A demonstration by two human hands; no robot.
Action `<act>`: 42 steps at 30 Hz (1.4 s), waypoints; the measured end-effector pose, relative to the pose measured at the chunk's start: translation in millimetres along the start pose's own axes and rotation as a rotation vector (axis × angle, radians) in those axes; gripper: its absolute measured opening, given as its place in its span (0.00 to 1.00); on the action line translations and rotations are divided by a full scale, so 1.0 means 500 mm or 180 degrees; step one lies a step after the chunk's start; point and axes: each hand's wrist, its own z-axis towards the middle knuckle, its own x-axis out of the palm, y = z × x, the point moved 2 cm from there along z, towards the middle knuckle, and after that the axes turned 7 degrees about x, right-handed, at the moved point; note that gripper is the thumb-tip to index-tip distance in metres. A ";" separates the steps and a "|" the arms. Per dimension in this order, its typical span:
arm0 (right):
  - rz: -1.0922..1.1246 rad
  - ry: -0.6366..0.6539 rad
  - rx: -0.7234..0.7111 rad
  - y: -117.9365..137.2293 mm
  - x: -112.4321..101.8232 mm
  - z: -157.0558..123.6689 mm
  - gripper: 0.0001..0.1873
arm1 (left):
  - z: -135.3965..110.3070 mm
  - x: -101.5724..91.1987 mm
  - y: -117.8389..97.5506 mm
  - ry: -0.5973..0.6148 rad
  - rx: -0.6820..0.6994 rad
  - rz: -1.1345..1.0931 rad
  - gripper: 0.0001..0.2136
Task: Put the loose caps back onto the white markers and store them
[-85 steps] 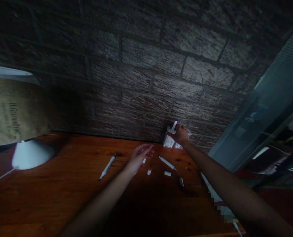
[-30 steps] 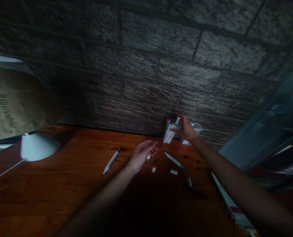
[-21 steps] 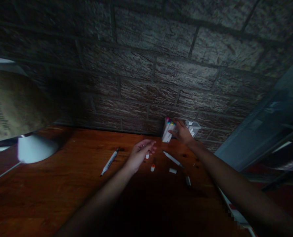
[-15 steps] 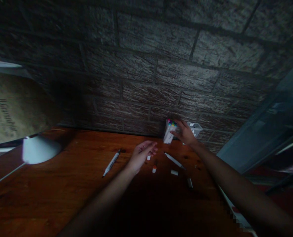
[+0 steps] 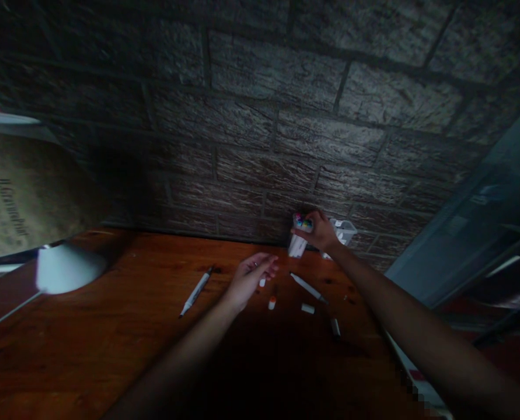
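Observation:
My right hand [image 5: 324, 234] is at an upright clear case of markers [image 5: 297, 248] with colourful tops, close to the wall. Its thumb lies across the front of the case and its fingers curl round the top right side. My left hand [image 5: 251, 279] hovers over the desk with fingers loosely bent and apart, nothing visible in it. A white cap [image 5: 262, 283] shows just under it, and an orange-and-white cap [image 5: 272, 303] stands nearby. Between the hands lies a white marker [image 5: 307, 287], with a loose white cap [image 5: 307, 308] below it.
Another white marker [image 5: 196, 291] lies on the wooden desk [image 5: 124, 315] to the left. A dark-and-white cap [image 5: 335, 326] lies at right. A clear bin [image 5: 346, 231] stands behind my right wrist. A lamp base [image 5: 69, 268] is at far left; a brick wall [image 5: 242, 175] rises behind.
My right hand has shifted slightly left, its thumb reaching further across the front of the marker case. My left hand is nearly still. The view has moved a little.

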 end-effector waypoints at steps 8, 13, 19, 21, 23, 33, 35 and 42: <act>0.0545 -0.0392 0.0946 0.022 0.043 -0.055 0.40 | 0.000 -0.002 -0.003 -0.0014 0.0041 -0.0014 0.16; 0.1001 -0.0242 0.0581 0.037 -0.006 -0.075 0.40 | 0.002 -0.005 -0.002 -0.0044 0.0056 -0.0041 0.17; 0.1776 -0.0002 -0.0010 0.033 -0.030 -0.108 0.35 | 0.000 0.000 -0.002 -0.0074 0.0097 -0.0023 0.16; 0.1938 0.0010 -0.0063 0.025 -0.020 -0.122 0.35 | -0.002 0.001 -0.006 -0.0086 0.0124 0.0016 0.16; 0.2026 0.0011 -0.0105 0.020 -0.008 -0.139 0.34 | -0.004 0.002 -0.011 -0.0105 0.0144 0.0064 0.16; 0.2216 -0.0216 0.0111 0.000 0.008 -0.215 0.28 | 0.001 -0.009 -0.006 -0.0118 0.0227 0.0282 0.13; 0.2197 -0.0136 0.0125 -0.009 0.002 -0.219 0.27 | 0.002 -0.010 -0.002 -0.0081 0.0246 0.0316 0.13; 0.2136 0.0020 -0.0087 -0.015 -0.006 -0.225 0.26 | 0.002 -0.011 0.002 -0.0073 0.0286 0.0487 0.13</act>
